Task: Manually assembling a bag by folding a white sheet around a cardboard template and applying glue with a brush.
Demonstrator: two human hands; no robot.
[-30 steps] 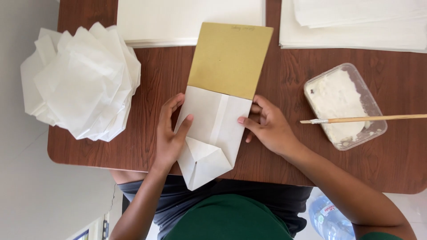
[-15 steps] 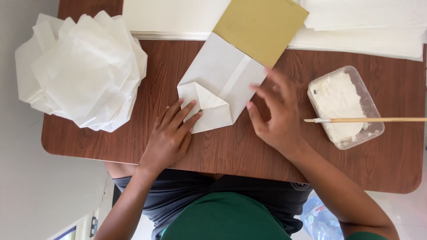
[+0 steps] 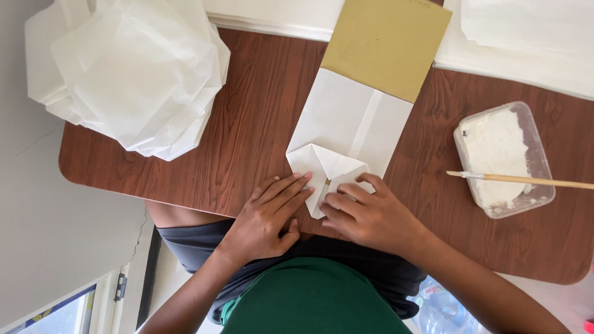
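Head view: white paper bag [image 3: 346,133] lies flat mid-table, far end over a tan card [image 3: 387,43], near end folded into a pointed bottom; left hand [image 3: 269,216] flat, fingers spread on its near left flap, right hand [image 3: 368,213] presses the right flap, fingers curled; bottom folds look formed, paste tub [image 3: 504,158] and brush [image 3: 520,179] sit untouched to the right, finished stack [image 3: 133,74] far left

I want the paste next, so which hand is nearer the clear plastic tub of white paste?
Right. The right hand rests on the folded white paper bag, left of the clear plastic tub; the left hand lies farther left.
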